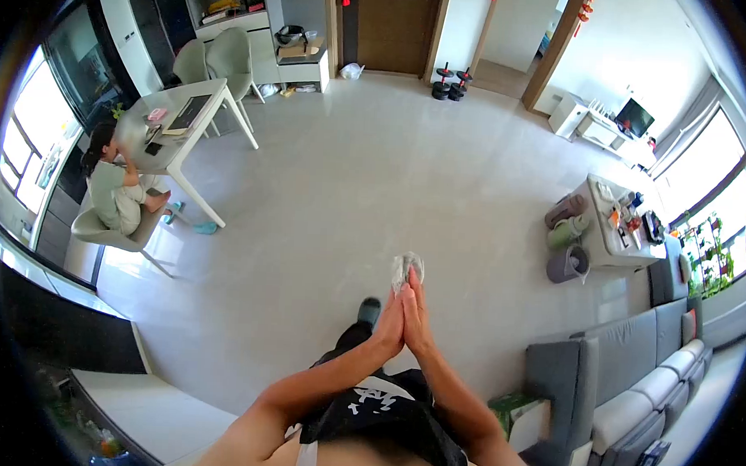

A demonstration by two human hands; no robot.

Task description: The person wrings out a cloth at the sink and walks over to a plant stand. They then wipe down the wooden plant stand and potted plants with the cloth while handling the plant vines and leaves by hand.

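Observation:
Out in front of my body, my left hand (392,324) and my right hand (418,318) are pressed together palm to palm, fingers pointing away from me. A crumpled whitish-grey cloth (406,267) is squeezed between them and sticks out past the fingertips. Whether it is fabric or paper, I cannot tell. The part between the palms is hidden. Both hands are held above the pale floor (325,190). A dark slipper (369,311) on one foot shows just left of the hands.
At left, a person (116,183) sits on a chair by a white table (183,148). A grey sofa (606,373) stands at right. Beyond it, bins, including a purple-grey bin (567,264), line a cluttered side table (608,216). Dumbbells (450,84) stand near the far door.

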